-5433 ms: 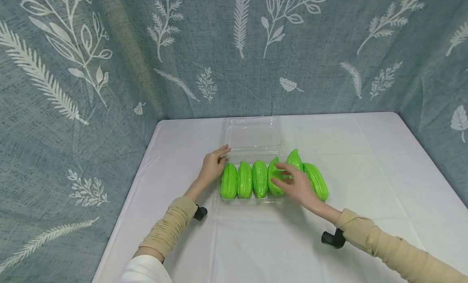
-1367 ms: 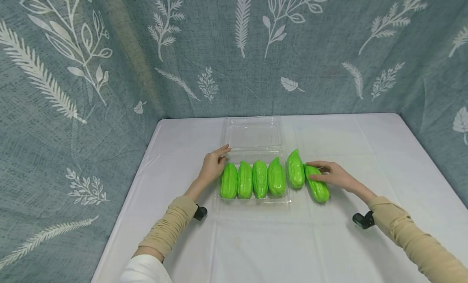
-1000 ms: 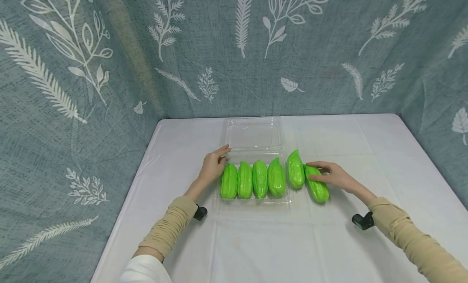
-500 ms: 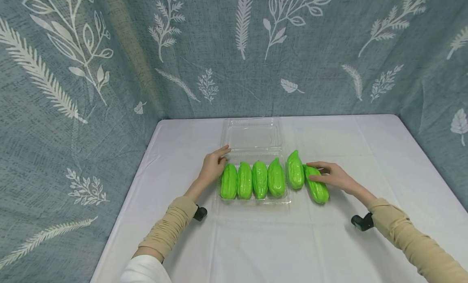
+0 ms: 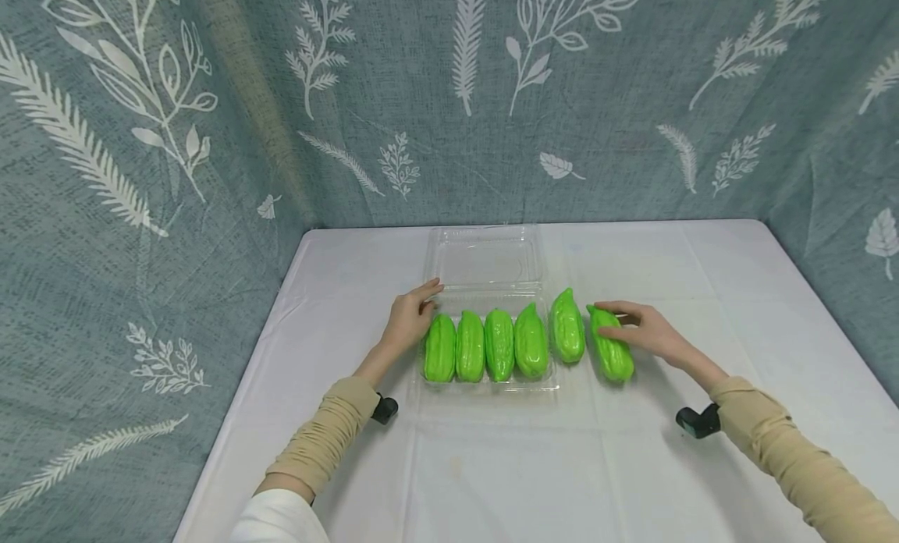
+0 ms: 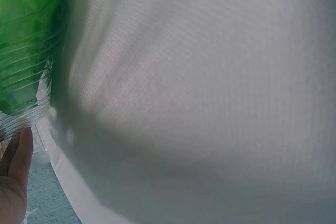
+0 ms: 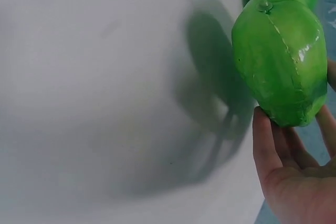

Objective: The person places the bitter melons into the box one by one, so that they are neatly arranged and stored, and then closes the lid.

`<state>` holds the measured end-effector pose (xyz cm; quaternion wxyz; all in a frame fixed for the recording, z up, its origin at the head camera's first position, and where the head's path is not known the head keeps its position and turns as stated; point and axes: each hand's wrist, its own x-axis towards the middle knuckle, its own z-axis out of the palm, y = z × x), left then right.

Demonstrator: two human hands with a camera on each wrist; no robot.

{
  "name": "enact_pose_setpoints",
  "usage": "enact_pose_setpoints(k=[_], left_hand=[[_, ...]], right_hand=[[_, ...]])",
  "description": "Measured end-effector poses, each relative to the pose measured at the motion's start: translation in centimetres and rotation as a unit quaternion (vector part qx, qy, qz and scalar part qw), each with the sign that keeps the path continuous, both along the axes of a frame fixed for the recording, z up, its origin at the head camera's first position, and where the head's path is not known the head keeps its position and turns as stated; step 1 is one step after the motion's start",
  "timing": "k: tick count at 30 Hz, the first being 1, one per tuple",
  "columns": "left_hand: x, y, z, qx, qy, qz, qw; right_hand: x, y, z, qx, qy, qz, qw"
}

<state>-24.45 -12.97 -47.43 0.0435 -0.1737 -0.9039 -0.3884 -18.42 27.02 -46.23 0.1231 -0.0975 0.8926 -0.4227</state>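
In the head view my right hand pinches a ridged green gourd by its sides, thumb on the near side. The right wrist view shows that gourd between the fingertips, its shadow apart from it. A second green gourd lies just to its left, beside the clear plastic clamshell box. Several more gourds lie side by side in the box's base. My left hand rests at the box's left edge near the hinge, and its straight fingers touch the ribbed wall in the left wrist view.
The box's lid lies folded back, flat on the table behind the base. A white cloth covers the table. Blue-green curtains with white leaf prints hang behind it and along the sides.
Earlier my right hand was above the box's rightmost gourd; it moved right to the outermost gourd. In the last half second that gourd shifted slightly up and away with the hand. My left hand stayed put.
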Motion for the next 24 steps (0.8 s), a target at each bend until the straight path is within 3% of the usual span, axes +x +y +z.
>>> enact_pose_setpoints(k=[24], left_hand=[[0.1,-0.1,0.0,0.017,0.029,-0.012,0.9993]], right_hand=[[-1.2,2.0,2.9,-0.014,0.009,-0.056,0.9983]])
